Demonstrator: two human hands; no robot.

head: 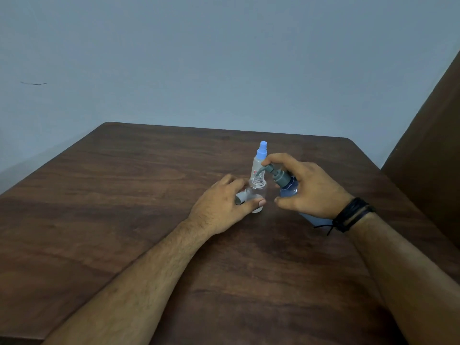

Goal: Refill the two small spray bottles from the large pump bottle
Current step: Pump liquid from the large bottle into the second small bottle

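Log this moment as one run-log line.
step: filling first spray bottle | left hand: holds open clear bottle, grey cap | right hand: tilts pump bottle, spout at mouth | blue-capped bottle: waiting behind

both forearms bare, no sleeves; black corded wristbands (353, 215) with a loose end circle the right wrist.

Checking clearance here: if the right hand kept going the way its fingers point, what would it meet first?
Probably the open small bottle in the left hand; the right hand points leftward. Depth is unclear.
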